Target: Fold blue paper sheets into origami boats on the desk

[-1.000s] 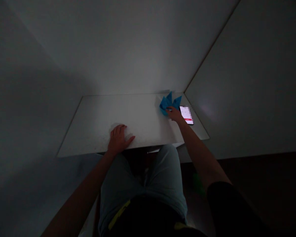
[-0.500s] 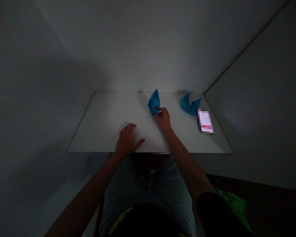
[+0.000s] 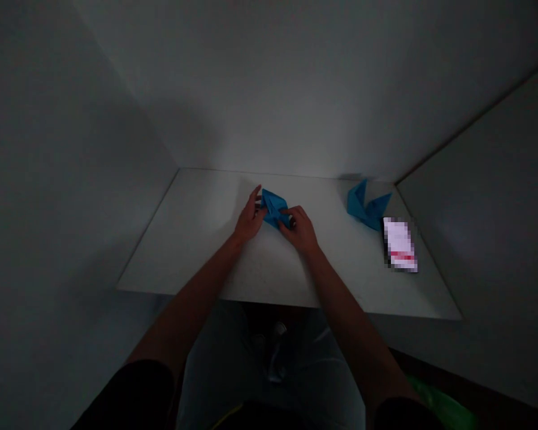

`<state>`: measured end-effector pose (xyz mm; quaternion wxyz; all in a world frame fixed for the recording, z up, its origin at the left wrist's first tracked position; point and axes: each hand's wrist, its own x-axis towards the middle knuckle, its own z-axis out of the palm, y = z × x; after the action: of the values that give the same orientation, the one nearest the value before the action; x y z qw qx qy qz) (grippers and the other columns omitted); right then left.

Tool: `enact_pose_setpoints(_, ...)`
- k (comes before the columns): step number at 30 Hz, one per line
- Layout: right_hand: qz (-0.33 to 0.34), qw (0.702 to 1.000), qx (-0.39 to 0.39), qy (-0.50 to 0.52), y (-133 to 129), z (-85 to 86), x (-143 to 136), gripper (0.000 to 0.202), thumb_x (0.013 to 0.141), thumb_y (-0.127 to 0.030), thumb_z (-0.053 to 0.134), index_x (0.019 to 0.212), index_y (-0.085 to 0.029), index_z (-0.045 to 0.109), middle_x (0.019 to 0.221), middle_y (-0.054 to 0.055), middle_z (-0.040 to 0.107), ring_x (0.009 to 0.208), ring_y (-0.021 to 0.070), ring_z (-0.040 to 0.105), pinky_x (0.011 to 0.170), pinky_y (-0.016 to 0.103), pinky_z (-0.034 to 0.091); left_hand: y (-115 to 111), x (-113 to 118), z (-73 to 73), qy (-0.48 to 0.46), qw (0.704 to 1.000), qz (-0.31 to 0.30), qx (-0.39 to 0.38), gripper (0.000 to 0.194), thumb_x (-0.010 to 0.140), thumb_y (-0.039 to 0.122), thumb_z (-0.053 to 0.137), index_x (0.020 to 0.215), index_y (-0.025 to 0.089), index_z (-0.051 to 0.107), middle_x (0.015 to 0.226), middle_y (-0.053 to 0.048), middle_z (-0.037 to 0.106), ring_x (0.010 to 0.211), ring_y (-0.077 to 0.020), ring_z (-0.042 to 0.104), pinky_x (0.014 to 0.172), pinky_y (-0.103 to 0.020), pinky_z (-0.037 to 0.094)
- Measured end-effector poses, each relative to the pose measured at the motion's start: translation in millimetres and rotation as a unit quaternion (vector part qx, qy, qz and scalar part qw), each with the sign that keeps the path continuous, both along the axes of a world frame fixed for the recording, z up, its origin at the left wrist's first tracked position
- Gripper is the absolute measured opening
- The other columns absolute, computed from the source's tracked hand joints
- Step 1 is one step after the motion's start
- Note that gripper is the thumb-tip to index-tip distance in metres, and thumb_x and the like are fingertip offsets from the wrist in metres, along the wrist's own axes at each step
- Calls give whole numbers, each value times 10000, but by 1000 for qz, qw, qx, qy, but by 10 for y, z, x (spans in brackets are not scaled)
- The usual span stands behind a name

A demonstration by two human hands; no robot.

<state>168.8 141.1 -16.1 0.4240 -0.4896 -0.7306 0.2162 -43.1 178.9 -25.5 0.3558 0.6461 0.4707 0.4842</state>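
Note:
A folded blue paper piece (image 3: pixel 274 206) is held between my two hands above the white table (image 3: pixel 197 239). My left hand (image 3: pixel 250 220) grips its left side, thumb in front and fingers raised behind. On the right side, my right hand (image 3: pixel 301 229) pinches the paper between thumb and fingers. Another folded blue paper shape (image 3: pixel 367 206), with two upright points, stands at the table's right rear.
A phone with a lit, pixelated screen (image 3: pixel 400 243) lies by the second paper shape at the right. Walls (image 3: pixel 287 89) border the table at the back and sides. Something green (image 3: pixel 443 403) is low at the right.
My left hand has lifted from the table and moved up to take hold of the paper's left side. The paper has tilted and come nearer. The camera view has shifted slightly.

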Motion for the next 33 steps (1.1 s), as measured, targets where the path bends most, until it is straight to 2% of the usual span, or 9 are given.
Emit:
enact_pose_setpoints(6, 19, 996, -2, 92, 61, 43, -9, 237, 999, -467, 720, 1143, -279, 729, 1049, 44, 637, 720, 155, 567, 641, 309, 521, 298, 232, 119, -51, 998, -4, 20, 379, 1085, 383, 534, 1399, 241, 692, 1309, -98, 783, 1195, -255, 741, 1105, -428, 573)
enact_pose_setpoints(10, -23, 970, -51, 237, 257, 20, 69, 391, 1002, -633, 677, 1215, -307, 641, 986, 10, 586, 713, 153, 533, 569, 275, 457, 315, 231, 179, -55, 998, -29, 5, 332, 1017, 277, 586, 1279, 231, 785, 1208, -73, 815, 1064, -223, 760, 1015, -383, 606)
enact_pose_setpoints(12, 1, 960, -82, 268, 347, 10, 104, 439, 987, -689, 674, 1196, -305, 634, 909, -14, 557, 678, 146, 497, 572, 275, 444, 316, 216, 187, -52, 997, -55, -3, 333, 975, 226, 608, 1240, 237, 809, 1183, -61, 824, 1049, -215, 760, 992, -367, 611)
enact_pose_setpoints(16, 94, 952, -118, 265, 405, 37, 126, 464, 930, -705, 760, 1099, -279, 688, 812, -27, 557, 703, 151, 515, 659, 299, 482, 347, 208, 167, -64, 995, -74, -7, 332, 918, 196, 664, 1216, 235, 806, 1113, -58, 826, 935, -199, 756, 876, -343, 627)
enact_pose_setpoints(21, 130, 944, -120, 278, 377, 75, 120, 532, 835, -634, 896, 1185, -302, 672, 798, -49, 558, 694, 145, 531, 658, 298, 502, 408, 204, 111, -92, 993, -71, 1, 214, 897, 308, 768, 1092, 220, 764, 1097, -66, 817, 972, -210, 751, 896, -347, 620)
enact_pose_setpoints(24, 156, 943, -121, 269, 400, 41, 117, 625, 790, -597, 943, 1258, -315, 640, 801, -63, 541, 675, 136, 525, 643, 289, 504, 421, 217, 73, -100, 992, -74, -8, 240, 921, 401, 779, 1067, 217, 728, 1045, -60, 802, 946, -207, 746, 882, -348, 622)
enact_pose_setpoints(27, 141, 943, -123, 276, 442, -13, 115, 599, 833, -609, 897, 1274, -313, 619, 784, -69, 523, 654, 135, 513, 607, 283, 476, 400, 257, 56, -84, 994, -66, -1, 251, 958, 417, 749, 1110, 225, 699, 1057, -55, 776, 932, -200, 742, 863, -344, 623)
enact_pose_setpoints(31, 108, 939, -130, 299, 468, -46, 118, 497, 929, -577, 795, 1301, -307, 607, 751, -76, 488, 613, 129, 470, 562, 274, 424, 339, 296, 94, -74, 996, 3, 59, 413, 951, 357, 770, 1308, 277, 578, 1316, -74, 690, 945, -168, 727, 836, -320, 621)
enact_pose_setpoints(33, 107, 942, -123, 293, 467, -37, 122, 470, 933, -519, 795, 1309, -305, 612, 738, -81, 467, 604, 125, 448, 557, 270, 409, 314, 290, 131, -64, 992, 39, 99, 354, 950, 334, 770, 1236, 276, 571, 1331, -74, 648, 1003, -173, 712, 853, -321, 624)
